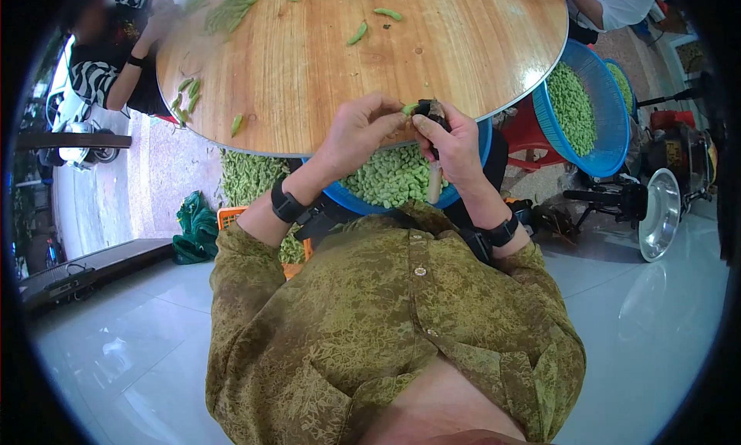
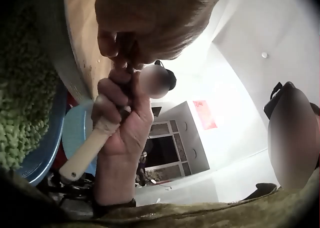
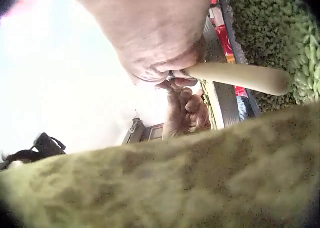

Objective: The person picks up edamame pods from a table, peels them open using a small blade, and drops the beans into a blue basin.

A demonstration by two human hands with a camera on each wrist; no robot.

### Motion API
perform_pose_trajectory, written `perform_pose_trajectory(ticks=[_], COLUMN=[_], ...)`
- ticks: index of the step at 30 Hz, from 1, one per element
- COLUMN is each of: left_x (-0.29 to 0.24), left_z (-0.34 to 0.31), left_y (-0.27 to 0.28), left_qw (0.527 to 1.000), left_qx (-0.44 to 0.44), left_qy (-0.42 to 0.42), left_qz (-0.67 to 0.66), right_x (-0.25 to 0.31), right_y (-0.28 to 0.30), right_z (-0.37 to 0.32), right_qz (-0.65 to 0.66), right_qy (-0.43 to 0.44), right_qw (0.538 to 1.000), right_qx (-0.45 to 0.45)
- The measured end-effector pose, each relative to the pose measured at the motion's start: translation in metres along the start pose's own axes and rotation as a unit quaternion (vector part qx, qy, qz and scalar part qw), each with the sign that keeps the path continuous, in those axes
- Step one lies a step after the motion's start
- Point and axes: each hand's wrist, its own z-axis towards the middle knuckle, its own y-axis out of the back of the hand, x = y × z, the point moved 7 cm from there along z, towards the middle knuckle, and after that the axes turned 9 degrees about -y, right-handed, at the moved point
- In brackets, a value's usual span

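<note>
My left hand pinches a green bean pod between thumb and fingers, above the near edge of the round wooden table. Close beside it, my right hand grips a tool with a dark upper end and a cream handle. The fingertips of both hands meet around the pod. In the right wrist view the handle sticks out below the palm; the tool's working end is mostly hidden by the fingers. Under the hands stands a blue basin of shelled green beans.
Loose pods lie scattered on the table, with a heap at the far left. Another blue basin of beans stands right, near a metal bowl. A green bag sits left. Other people sit around the table.
</note>
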Motion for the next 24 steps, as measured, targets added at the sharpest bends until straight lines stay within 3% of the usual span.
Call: perform_pose_trajectory(ticks=[8, 13, 17, 24], left_x=[-0.008, -0.02, -0.014, -0.003], left_z=[-0.009, -0.012, -0.013, -0.01], left_y=[-0.009, -0.011, -0.011, -0.013], left_qw=[0.994, 0.966, 0.971, 0.993], left_qx=[-0.013, -0.041, -0.044, -0.038], left_qy=[-0.03, -0.169, -0.172, -0.102], left_qz=[0.106, 0.19, 0.16, 0.045], right_x=[-0.001, 0.002, 0.0, 0.0], right_y=[0.002, 0.002, 0.002, 0.004], right_z=[-0.001, -0.001, -0.001, -0.001], right_qz=[-0.017, -0.018, -0.019, -0.022], right_qy=[0.011, 0.013, 0.008, 0.013], right_qw=[1.0, 1.0, 1.0, 1.0], right_qx=[-0.015, 0.012, 0.018, -0.014])
